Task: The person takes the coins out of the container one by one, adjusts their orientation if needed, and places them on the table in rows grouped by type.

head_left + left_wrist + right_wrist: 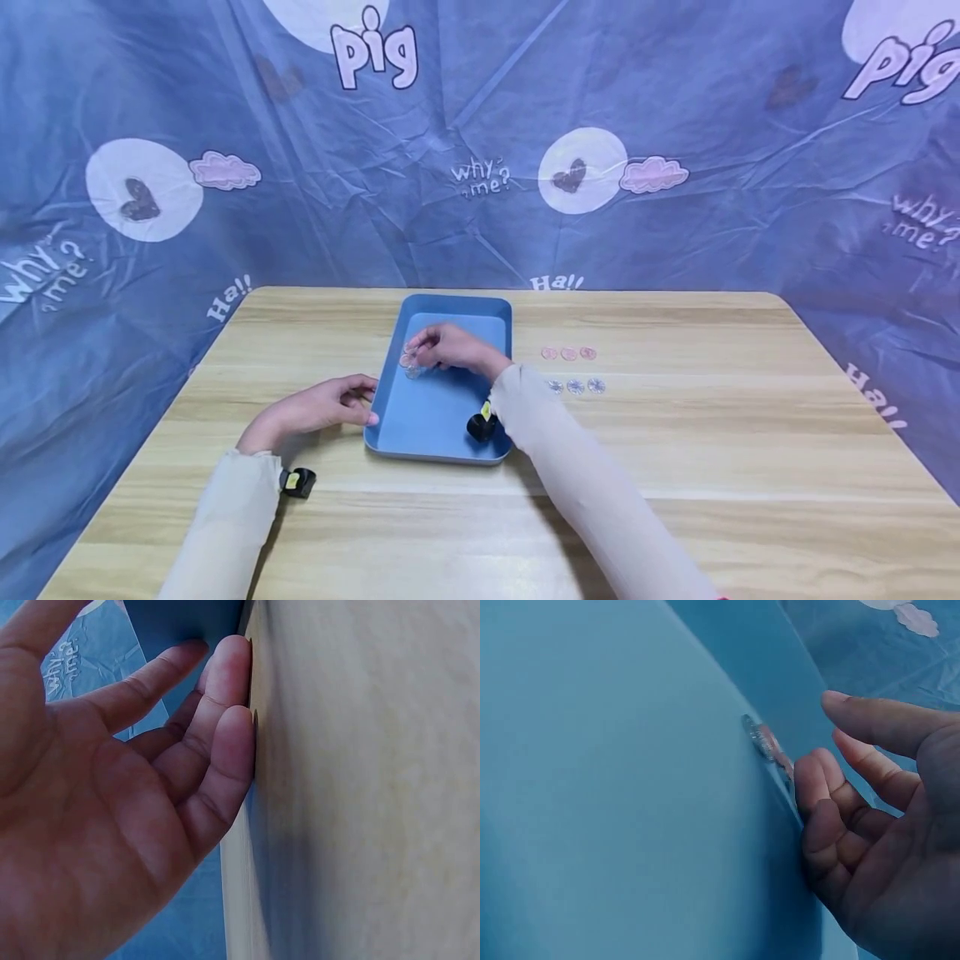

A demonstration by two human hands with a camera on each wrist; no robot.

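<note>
A blue rectangular tray [442, 433] lies on the table. Several small coin-like discs [408, 361], copper and silver in colour, are by its left inner wall; in the right wrist view the discs [763, 741] overlap beside the fingertips. My right hand [453, 346] reaches into the tray at these discs, fingers bent, thumb held apart, and no disc shows between thumb and fingers. Outside the tray, my left hand [322, 406] touches its left side with loosely bent fingers; in the left wrist view that hand [127, 795] has two fingertips low by the tabletop.
Right of the tray, three copper-coloured discs [569, 353] form a row on the wooden table [712, 442]. Three silver discs [575, 387] line up nearer me, beside the right sleeve [570, 458]. A blue printed cloth [420, 208] hangs behind the table.
</note>
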